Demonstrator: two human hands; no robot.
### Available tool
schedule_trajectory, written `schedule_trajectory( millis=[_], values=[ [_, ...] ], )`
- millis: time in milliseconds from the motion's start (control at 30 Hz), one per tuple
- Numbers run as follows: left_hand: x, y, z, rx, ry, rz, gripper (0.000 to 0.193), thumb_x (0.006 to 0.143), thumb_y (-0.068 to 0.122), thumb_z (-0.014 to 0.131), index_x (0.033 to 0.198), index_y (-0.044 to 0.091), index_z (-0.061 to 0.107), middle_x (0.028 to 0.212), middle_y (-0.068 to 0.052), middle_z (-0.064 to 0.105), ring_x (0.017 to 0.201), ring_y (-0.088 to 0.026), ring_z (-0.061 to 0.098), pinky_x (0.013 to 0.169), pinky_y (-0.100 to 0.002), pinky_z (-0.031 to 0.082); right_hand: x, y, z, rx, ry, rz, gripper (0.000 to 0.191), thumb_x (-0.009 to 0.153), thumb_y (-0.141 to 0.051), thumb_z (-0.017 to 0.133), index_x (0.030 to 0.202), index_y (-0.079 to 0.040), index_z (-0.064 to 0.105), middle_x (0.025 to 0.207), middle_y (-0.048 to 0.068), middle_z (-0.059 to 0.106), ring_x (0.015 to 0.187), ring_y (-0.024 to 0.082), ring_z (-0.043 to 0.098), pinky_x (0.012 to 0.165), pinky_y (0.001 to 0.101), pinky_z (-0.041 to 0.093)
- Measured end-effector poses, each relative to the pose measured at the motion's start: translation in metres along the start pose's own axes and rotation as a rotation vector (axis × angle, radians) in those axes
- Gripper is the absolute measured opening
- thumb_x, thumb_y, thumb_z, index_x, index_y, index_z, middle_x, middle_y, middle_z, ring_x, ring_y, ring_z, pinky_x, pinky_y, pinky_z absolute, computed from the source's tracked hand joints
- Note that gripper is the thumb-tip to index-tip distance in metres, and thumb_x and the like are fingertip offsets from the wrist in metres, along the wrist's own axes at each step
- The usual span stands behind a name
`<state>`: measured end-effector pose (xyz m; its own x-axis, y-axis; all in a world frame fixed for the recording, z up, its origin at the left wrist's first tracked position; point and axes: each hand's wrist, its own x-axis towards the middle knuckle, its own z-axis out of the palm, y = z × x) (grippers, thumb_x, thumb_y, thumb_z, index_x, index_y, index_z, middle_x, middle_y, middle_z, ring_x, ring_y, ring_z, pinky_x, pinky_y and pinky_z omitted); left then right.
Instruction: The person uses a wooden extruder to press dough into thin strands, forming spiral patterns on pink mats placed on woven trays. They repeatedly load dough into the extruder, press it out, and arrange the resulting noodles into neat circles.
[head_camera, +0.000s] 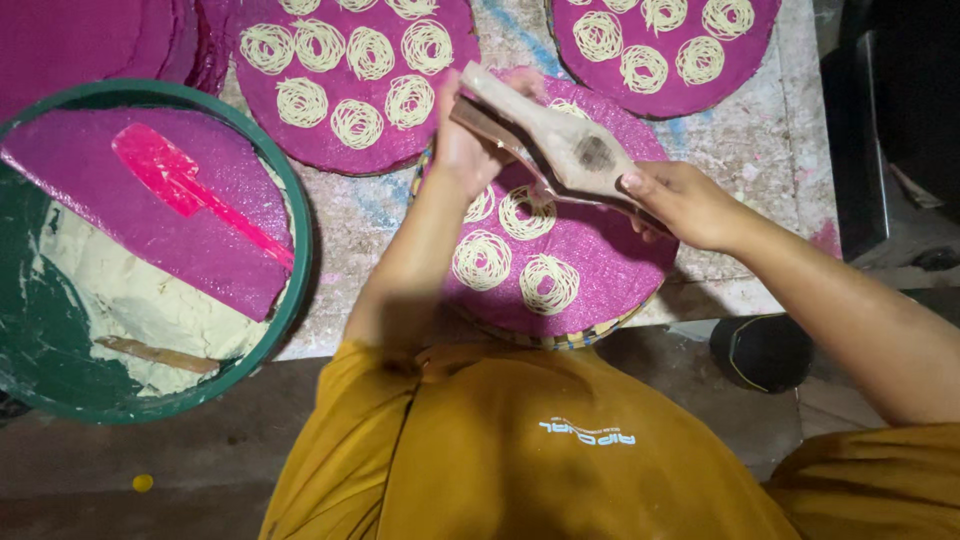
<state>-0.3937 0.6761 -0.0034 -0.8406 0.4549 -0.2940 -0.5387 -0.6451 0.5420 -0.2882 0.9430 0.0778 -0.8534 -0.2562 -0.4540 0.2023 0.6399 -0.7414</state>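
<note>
Head view: both hands grip a wooden press (570, 145) held level over a round purple-covered tray (600, 265). Left hand (465, 140) wraps around the press's far handle end; right hand (680, 200) clasps the near end, fingers curled under it. Below the press, four coils of pale noodle (527, 212) lie on the tray, apart from one another, on its left half; the tray's right half is bare. That tray sits at the near edge of a stained worktop (370, 210). Beyond it lie two more purple trays, one (355, 75) at upper left and one (665, 40) at upper right, both filled with noodle coils. At far left stands a green basin (290, 290) holding pale dough (130, 300), a purple sheet (120, 215) and a pink spatula (185, 185) on that sheet.
</note>
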Motion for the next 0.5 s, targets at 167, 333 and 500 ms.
schedule_trajectory(
  millis=[167,333,500],
  values=[
    [-0.004,-0.037,-0.023,0.636,-0.005,-0.278,0.084,0.103,0.067,0.011,0.149,0.006,0.046,0.095,-0.011,0.07,0.052,-0.009,0.042,0.045,-0.028,0.031,0.002,0.021,-0.003,0.026,0.052,-0.067,0.051,0.106,-0.047,0.044,0.096,-0.001,0.064,0.069,0.007,0.066,0.06,0.015,0.065,0.057,0.0323,0.052],
    [-0.024,-0.046,-0.042,1.11,-0.089,0.006,0.082,0.109,0.064,0.014,0.153,0.002,0.044,0.125,-0.007,0.08,0.053,-0.012,0.053,0.051,-0.026,0.046,0.009,0.039,-0.001,0.137,0.151,-0.126,0.049,0.109,-0.045,0.044,0.099,-0.001,0.063,0.073,0.007,0.065,0.063,0.016,0.064,0.061,0.0314,0.053],
    [-0.057,-0.027,-0.021,1.425,-0.002,0.342,0.075,0.103,0.055,0.036,0.163,0.011,0.023,0.13,-0.007,0.073,0.075,-0.017,0.069,0.068,-0.031,0.058,-0.001,0.057,-0.013,0.157,0.189,-0.173,0.054,0.11,-0.05,0.038,0.107,-0.003,0.065,0.078,0.007,0.066,0.067,0.016,0.063,0.062,0.0317,0.05]
  ],
)
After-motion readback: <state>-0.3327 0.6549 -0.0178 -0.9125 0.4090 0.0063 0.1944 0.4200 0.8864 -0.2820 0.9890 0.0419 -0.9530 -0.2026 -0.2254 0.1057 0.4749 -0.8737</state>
